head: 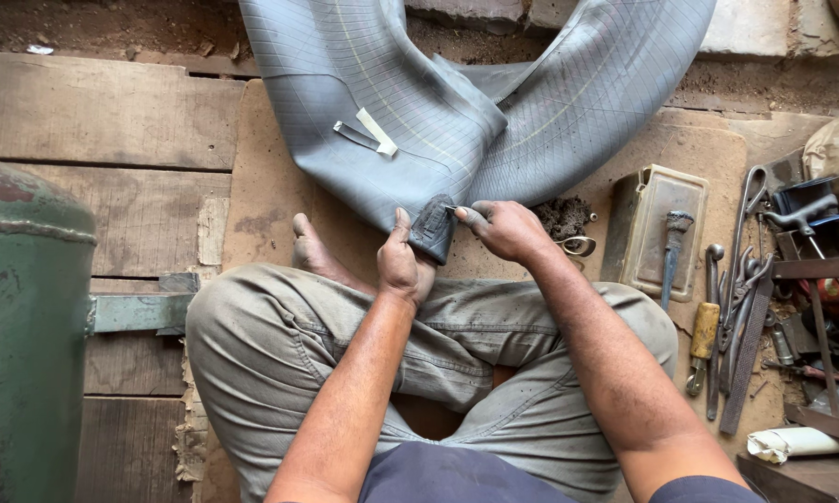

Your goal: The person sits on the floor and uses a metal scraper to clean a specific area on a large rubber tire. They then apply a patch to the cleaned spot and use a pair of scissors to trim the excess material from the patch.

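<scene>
pinching a dark rubber patch upright in my left hand, thumb raised; right hand curls beside it, fingertips touching its top edge, below the grey inner tube.

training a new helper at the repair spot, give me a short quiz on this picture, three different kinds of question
1. True or false: both hands grip the small dark rubber piece.
2. Multiple choice: the grey inner tube lies (A) on the person's lap, (B) on the floor in front of the crossed legs, (C) on the green tank.
3. Fill in: the hand tools lie on the person's ____ side.

Key:
1. True: the left hand and the right hand both pinch it.
2. B
3. right
</scene>
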